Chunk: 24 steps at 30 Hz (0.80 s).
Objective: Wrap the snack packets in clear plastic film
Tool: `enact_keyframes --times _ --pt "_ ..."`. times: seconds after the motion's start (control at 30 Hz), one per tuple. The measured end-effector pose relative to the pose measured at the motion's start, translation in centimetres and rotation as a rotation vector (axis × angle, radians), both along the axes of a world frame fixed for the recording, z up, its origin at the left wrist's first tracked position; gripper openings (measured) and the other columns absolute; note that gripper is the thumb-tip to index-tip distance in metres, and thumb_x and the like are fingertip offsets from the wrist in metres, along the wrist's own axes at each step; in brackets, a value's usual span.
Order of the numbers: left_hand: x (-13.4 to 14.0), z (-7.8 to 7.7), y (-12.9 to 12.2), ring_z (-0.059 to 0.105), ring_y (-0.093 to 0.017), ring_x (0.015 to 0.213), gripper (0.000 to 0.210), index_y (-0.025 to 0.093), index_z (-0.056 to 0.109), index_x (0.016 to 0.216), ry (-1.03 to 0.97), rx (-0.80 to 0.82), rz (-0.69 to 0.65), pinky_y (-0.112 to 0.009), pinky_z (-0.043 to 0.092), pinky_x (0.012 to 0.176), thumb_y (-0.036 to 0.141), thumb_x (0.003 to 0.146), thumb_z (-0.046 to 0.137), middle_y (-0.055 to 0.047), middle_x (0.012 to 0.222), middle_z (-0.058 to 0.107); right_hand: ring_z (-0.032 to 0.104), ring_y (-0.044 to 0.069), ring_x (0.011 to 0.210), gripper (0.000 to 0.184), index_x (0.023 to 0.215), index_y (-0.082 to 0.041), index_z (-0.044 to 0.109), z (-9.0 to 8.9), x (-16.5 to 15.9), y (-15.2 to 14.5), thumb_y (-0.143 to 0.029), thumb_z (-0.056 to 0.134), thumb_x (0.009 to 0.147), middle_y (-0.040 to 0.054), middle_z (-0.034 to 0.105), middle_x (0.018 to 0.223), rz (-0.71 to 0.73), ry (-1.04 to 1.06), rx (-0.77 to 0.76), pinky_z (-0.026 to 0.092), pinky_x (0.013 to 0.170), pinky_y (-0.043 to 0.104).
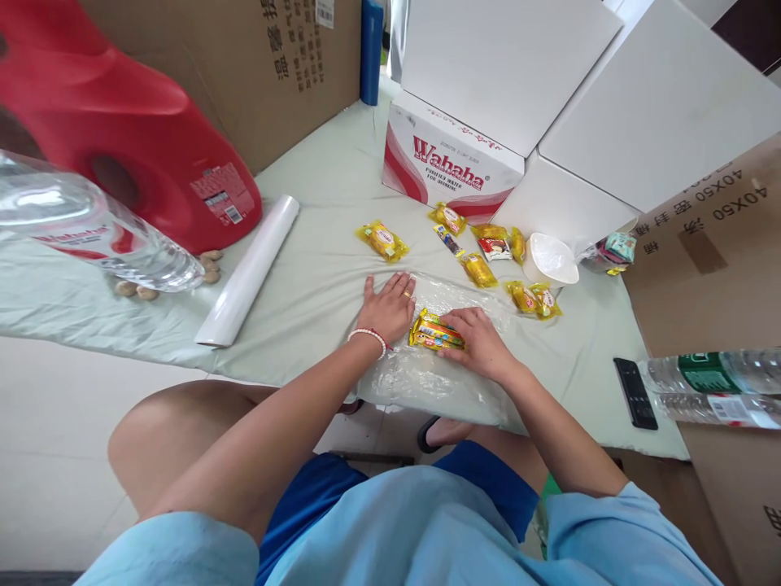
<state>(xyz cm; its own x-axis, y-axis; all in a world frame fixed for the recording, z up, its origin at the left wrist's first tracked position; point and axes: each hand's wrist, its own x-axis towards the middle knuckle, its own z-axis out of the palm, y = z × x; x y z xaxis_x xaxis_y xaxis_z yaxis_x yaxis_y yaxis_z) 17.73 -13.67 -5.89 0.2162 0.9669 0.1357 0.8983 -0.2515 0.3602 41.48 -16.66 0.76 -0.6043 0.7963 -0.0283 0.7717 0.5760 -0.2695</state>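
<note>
- The yellow snack packets (427,332) are laid side by side on a sheet of clear plastic film (421,378), near the front edge of the counter (305,301).
- The packets are gripped at their right end by the right hand (481,343), with the thumb placed along the near side and the other fingers closed over the far side.
- The left hand (386,313) is laid palm down on the left part of the film, just beside the packets; its fingers are extended and nothing is seen to be gripped by them.
- The film is wrinkled and is spread under both hands.
- Beyond the hands, several yellow-wrapped pieces (383,242) are scattered on the counter, with a red-and-white packet (495,248) set among them.
- A white bowl (535,264) is placed to the right of that packet.
- Behind these, a white and red carton (448,163) is printed with "PURIFIED WATER FOR DRINKING".
- To the left, a white roll (250,273) is laid slantwise, near a red jug (176,195) and a large clear bottle (115,232).
- At the right edge, a flat black object (635,393) is seen beside two clear bottles (708,372).
</note>
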Motion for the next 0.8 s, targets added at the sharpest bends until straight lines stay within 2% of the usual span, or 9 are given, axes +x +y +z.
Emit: enact_keyframes --times 0.17,0.27,0.37,0.5,0.7,0.8 --pt "0.0 -0.1 0.0 0.033 -0.027 0.16 0.06 0.018 0.041 0.163 -0.003 0.006 -0.007 -0.069 0.003 0.132 0.035 0.108 0.022 -0.01 0.172 0.036 0.056 0.034 0.13 0.054 0.143 -0.024 0.065 -1.3 -0.1 0.0 -0.038 0.078 0.093 0.0141 0.064 0.144 0.002 0.023 -0.006 0.049 0.109 0.052" --pt "0.0 -0.1 0.1 0.033 -0.027 0.16 0.06 0.018 0.042 0.162 -0.004 0.009 -0.005 -0.069 0.003 0.132 0.035 0.108 0.022 -0.01 0.172 0.037 0.06 0.032 0.128 0.046 0.143 -0.023 0.066 -1.9 0.5 0.2 -0.035 0.068 0.099 0.0148 0.064 0.145 -0.006 0.062 -0.003 0.05 0.11 0.05" --pt "0.0 -0.1 0.1 0.033 -0.027 0.16 0.06 0.018 0.042 0.162 0.0 0.006 -0.001 -0.069 0.003 0.132 0.035 0.108 0.022 -0.01 0.172 0.036 0.058 0.032 0.133 0.047 0.149 -0.024 0.062 -2.3 0.6 0.1 -0.037 0.06 0.104 0.0147 0.061 0.152 0.007 0.044 0.037 0.047 0.113 0.052" --pt "-0.1 -0.1 0.1 0.032 -0.026 0.16 0.06 0.018 0.042 0.162 0.008 0.005 -0.004 -0.068 0.003 0.132 0.036 0.108 0.021 -0.01 0.172 0.036 0.052 0.036 0.139 0.059 0.153 -0.025 0.058 -2.8 0.1 -0.4 -0.05 0.066 0.101 0.0155 0.056 0.157 0.036 -0.026 0.099 0.04 0.117 0.058" --pt "-0.1 -0.1 0.0 0.033 -0.026 0.16 0.06 0.017 0.041 0.162 -0.001 0.002 -0.004 -0.068 0.002 0.132 0.036 0.108 0.023 -0.011 0.172 0.036 0.054 0.034 0.133 0.047 0.147 -0.025 0.063 -3.4 0.0 -0.3 -0.043 0.063 0.103 0.0157 0.061 0.149 0.029 0.004 0.141 0.043 0.114 0.053" --pt "-0.1 -0.2 0.0 0.034 -0.026 0.159 0.06 0.017 0.043 0.161 -0.014 0.01 -0.005 -0.069 0.001 0.132 0.036 0.108 0.023 -0.012 0.172 0.037 0.054 0.033 0.133 0.05 0.148 -0.024 0.061 -3.3 0.1 -0.1 -0.041 0.065 0.102 0.0155 0.061 0.149 0.024 0.043 0.123 0.043 0.114 0.053"
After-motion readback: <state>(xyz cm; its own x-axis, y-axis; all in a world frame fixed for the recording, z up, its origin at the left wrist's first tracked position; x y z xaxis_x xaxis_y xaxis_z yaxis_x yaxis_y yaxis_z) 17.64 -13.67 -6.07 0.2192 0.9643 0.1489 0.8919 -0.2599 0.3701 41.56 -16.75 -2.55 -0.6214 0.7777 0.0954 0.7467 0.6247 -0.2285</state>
